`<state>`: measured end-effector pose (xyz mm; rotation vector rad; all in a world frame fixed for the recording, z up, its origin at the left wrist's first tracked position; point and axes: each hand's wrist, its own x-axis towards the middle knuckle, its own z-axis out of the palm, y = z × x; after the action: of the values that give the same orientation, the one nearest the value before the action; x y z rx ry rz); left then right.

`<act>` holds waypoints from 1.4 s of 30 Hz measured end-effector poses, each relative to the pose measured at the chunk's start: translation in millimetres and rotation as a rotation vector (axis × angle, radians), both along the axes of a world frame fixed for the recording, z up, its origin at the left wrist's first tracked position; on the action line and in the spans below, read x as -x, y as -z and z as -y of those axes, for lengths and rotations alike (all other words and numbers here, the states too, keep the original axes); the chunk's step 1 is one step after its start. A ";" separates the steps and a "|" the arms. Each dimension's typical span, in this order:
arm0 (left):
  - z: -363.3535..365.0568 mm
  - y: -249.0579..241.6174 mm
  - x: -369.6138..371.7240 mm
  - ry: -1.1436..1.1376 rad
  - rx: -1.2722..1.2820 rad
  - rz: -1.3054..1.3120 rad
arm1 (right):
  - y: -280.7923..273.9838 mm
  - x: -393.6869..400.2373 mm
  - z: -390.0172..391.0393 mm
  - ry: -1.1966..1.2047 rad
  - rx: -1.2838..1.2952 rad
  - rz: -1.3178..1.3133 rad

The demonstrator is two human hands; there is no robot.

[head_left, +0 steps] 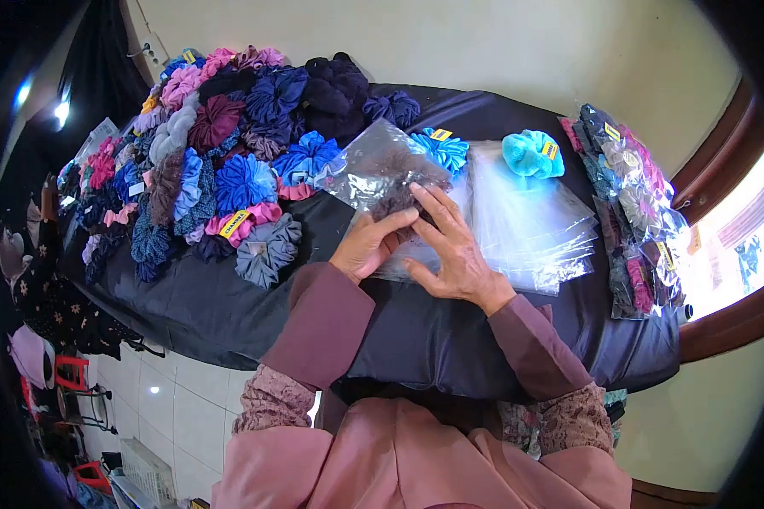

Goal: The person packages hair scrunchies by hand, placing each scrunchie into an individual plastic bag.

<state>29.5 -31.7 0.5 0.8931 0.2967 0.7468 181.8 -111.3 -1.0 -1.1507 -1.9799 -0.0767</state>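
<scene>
A brown fluffy scrunchie (392,174) sits inside a clear plastic bag (348,180), tilted up over the black-covered table. My left hand (369,244) is closed on its lower edge, thumb across the front and the other fingers mostly hidden behind. Over the scrunchie's right side lies my right hand (454,254), fingers stretched out against it and thumb apart. Just behind the bag is a blue scrunchie (446,153) with a yellow label. A stack of clear plastic bags (530,225) lies right of my hands, with a turquoise fluffy scrunchie (532,154) at its top end.
Many loose scrunchies are heaped on the left, among them a grey one (268,251) and a bright blue one (246,184). Filled clear packs of scrunchies (641,208) lie near the right end of the black cloth (569,335). A wall stands behind.
</scene>
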 end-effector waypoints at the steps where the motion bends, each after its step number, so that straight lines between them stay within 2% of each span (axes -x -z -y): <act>1: 4.0 -1.4 -0.6 0.038 -0.014 -0.032 | -3.0 1.8 0.4 -0.017 0.004 -0.008; 9: -5.1 10.2 -3.3 0.000 -0.050 0.039 | -2.0 2.1 0.2 0.050 -0.020 0.040; 11: -8.5 5.7 -0.8 -0.036 0.167 0.167 | -4.9 2.3 1.5 0.026 -0.007 0.020; 16: -12.6 4.6 -0.8 -0.143 0.161 0.142 | -4.5 0.7 2.8 0.060 -0.090 0.041; 21: -10.8 2.1 2.0 -0.100 0.144 0.126 | 3.5 -0.4 -1.0 -0.002 -0.059 0.012; 23: -9.6 10.6 -1.0 -0.069 0.144 0.114 | 8.3 2.4 0.3 0.029 0.001 0.079; 25: -1.2 8.8 -6.5 -0.060 0.029 0.052 | 6.6 3.6 -0.2 0.029 -0.007 0.062; 30: -0.7 10.5 -7.0 -0.024 0.063 0.033 | 5.1 2.1 -1.0 0.063 -0.037 0.059; 33: -5.3 8.1 -5.7 -0.010 0.102 0.126 | 3.0 1.8 0.4 0.084 -0.071 0.022; 35: -7.1 1.5 -4.5 -0.093 0.093 0.199 | 5.4 1.4 -2.4 0.098 -0.101 0.015; 36: -6.3 -2.0 -2.8 -0.168 0.073 0.144 | 6.5 0.8 -4.3 0.113 -0.134 0.008; 39: -13.9 2.3 2.7 -0.209 0.048 0.065 | 9.0 -3.3 -6.3 0.124 -0.165 0.059; 42: -22.5 7.4 5.7 -0.214 0.083 0.102 | 7.1 -6.5 -6.3 0.183 -0.221 0.066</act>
<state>23.7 -9.1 -6.9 0.7490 0.3339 0.9681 188.3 -105.0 -8.1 -1.1929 -1.8647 -0.4225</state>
